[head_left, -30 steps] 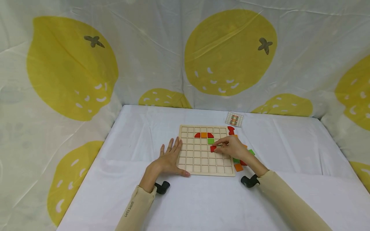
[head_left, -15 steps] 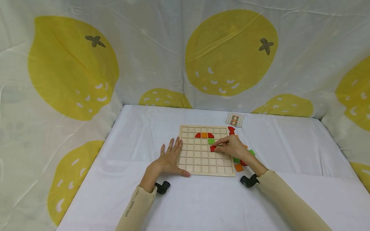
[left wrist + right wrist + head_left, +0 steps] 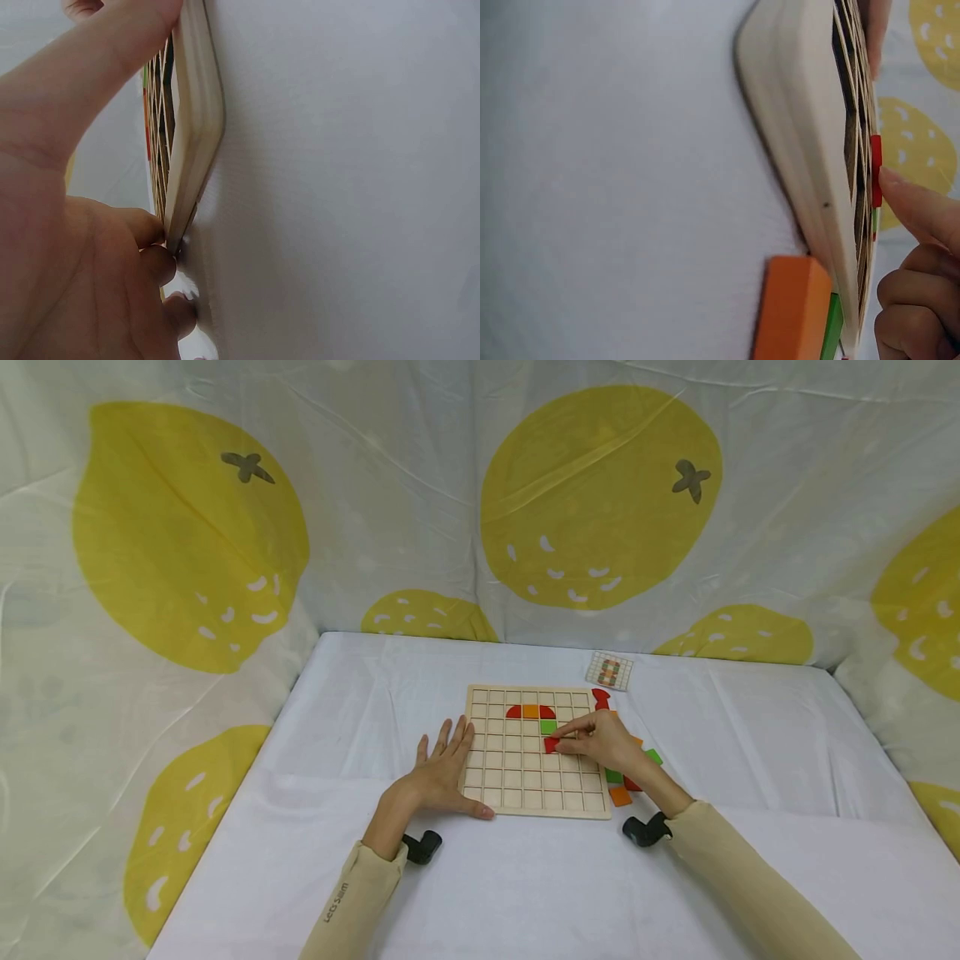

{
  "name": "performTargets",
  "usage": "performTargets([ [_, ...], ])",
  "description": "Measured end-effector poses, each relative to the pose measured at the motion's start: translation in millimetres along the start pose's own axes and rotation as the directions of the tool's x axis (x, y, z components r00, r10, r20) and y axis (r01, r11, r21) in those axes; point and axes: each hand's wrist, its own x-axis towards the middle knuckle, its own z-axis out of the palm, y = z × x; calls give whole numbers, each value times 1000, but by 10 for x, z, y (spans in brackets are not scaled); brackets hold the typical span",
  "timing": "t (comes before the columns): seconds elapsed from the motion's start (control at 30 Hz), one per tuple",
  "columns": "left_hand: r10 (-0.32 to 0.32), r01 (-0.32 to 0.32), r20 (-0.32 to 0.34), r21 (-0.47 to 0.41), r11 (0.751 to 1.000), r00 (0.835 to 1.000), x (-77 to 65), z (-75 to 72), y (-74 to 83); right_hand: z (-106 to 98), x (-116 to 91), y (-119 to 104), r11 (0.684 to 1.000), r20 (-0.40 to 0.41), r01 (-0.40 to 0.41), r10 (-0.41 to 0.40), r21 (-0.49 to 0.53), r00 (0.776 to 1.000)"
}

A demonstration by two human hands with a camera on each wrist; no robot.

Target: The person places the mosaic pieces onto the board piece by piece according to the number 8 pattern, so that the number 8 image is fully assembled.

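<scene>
A square wooden grid board (image 3: pixel 501 777) lies on the white cloth. My left hand (image 3: pixel 437 777) is spread at its left side, fingers along that edge and thumb at the front-left corner. My right hand (image 3: pixel 609 745) reaches over the right part of the board and holds a red tile (image 3: pixel 551 745) between thumb and index finger. In the right wrist view the red tile (image 3: pixel 877 171) sits at the grid's top surface, a fingertip against it. Just behind it, a green square (image 3: pixel 548 727) fills a cell. Farther back an orange square (image 3: pixel 531 712) sits between two rounded red pieces (image 3: pixel 513 712).
Loose pieces lie along the board's right edge, partly hidden by my right arm: an orange square (image 3: pixel 619 796), a green piece (image 3: pixel 654 757) and red ones (image 3: pixel 601 697). A small pattern card (image 3: pixel 609 671) lies behind the board. A lemon-print curtain (image 3: pixel 420 485) hangs beyond the table.
The red tile has shifted and turned very slightly in my right fingers, a little to the left and back. My left hand stays in place.
</scene>
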Motion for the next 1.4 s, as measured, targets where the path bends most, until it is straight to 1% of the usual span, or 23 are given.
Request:
performTargets([
  [0.23, -3, 3, 3, 2, 1000, 1000, 2, -13, 8, 20, 4, -17, 1000, -10, -1, 1, 11, 1000],
  [0.33, -3, 3, 4, 1, 1000, 1000, 7, -14, 4, 32, 8, -23, 1000, -19, -8, 8, 2, 1000],
  [0.5, -6, 6, 6, 2, 1000, 1000, 9, -10, 4, 46, 19, -27, 1000, -36, 14, -14, -18, 999],
  [0.67, -9, 9, 8, 1, 1000, 1000, -1, -11, 11, 52, 39, -27, 999, -47, 15, -16, -33, 999],
  [0.87, -6, 5, 12, 7, 1000, 1000, 9, -8, 20, 25, 30, -26, 1000, -34, 16, -17, -24, 999],
  [0.97, 0, 0, 8, 2, 1000, 1000, 16, -3, 20, -21, -1, -9, 1000, -37, 17, -18, -25, 999],
  [1.07, 2, -2, 5, -2, 1000, 1000, 18, 1, 18, -94, -64, 17, 999, -60, -23, 22, -30, 998],
  [1.2, 1, -1, 2, -5, 1000, 1000, 21, 9, 7, -195, -171, 79, 994, -89, -98, 94, -41, 992],
  [1.3, -2, 2, 0, -9, 1000, 1000, 19, 13, -5, -252, -244, 134, 992, -100, -116, 110, -56, 989],
  [1.4, -3, 3, 1, -15, 1000, 1000, 26, 18, -1, -314, -320, 202, 992, -110, -118, 112, -49, 988],
])
